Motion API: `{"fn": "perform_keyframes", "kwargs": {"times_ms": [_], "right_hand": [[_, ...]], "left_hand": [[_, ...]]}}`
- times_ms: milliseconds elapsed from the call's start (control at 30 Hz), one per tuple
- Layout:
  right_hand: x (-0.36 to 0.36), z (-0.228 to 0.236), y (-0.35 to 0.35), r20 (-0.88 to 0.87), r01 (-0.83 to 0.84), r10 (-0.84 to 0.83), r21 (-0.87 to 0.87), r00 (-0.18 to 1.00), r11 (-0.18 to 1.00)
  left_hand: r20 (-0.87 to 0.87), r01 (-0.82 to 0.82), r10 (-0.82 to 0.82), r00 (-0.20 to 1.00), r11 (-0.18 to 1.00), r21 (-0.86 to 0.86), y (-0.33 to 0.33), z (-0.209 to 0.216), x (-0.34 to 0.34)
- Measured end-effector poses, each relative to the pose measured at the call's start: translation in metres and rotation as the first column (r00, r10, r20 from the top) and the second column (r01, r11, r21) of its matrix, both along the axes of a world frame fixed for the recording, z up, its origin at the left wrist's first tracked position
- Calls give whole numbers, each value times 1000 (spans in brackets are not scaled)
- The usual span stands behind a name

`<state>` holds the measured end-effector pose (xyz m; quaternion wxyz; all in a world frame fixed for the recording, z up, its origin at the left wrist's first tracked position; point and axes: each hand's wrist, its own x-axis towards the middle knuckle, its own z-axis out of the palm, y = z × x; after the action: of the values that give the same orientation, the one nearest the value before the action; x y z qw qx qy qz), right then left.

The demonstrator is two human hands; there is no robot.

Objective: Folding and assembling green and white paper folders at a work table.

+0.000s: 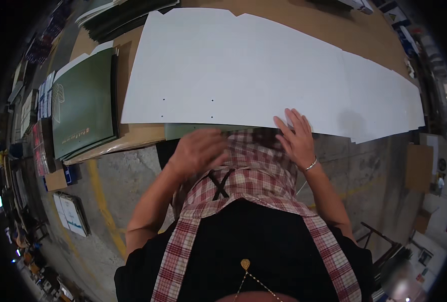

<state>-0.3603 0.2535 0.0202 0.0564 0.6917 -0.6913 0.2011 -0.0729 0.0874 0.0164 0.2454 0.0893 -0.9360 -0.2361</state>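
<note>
A long white die-cut cardboard sheet (243, 70) lies across the table in front of me, with a few small holes near its left front corner. Part of a green sheet (179, 131) peeks out from under its near edge. My right hand (299, 138) rests with outstretched, slightly parted fingers on top of the near edge, right of the middle. Close to that same edge, further left, is my left hand (201, 152). Motion smears its fingers, so whether it touches the cardboard or holds anything is unclear.
To the left, a stack of dark green printed cardboard (85, 108) sits on the brown table surface (140, 133). More dark sheets (128, 21) are piled at the back left. A bundle of white printed pieces (71, 214) is on the floor; a brown carton (418, 168) stands at right.
</note>
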Motion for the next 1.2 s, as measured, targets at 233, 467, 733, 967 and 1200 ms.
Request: {"fn": "perform_keyframes", "kwargs": {"times_ms": [233,467,733,967,1200], "right_hand": [[0,-20,0,147,-5,39,-226,988,974],[17,17,-6,190,-101,146,-229,971,968],[-14,1,-75,517,-158,196,-117,834,981],[15,31,-55,164,-252,267,-110,950,962],[24,14,-47,55,-104,115,-183,992,978]], "left_hand": [[244,-346,410,879,900,-264,13,39,-4],[131,-388,453,882,855,-343,14,27,29],[98,-416,445,890,882,-223,-64,23,-4],[190,-321,370,910,915,-245,-43,36,25],[25,-438,472,881,834,-336,-27,1,40]]}}
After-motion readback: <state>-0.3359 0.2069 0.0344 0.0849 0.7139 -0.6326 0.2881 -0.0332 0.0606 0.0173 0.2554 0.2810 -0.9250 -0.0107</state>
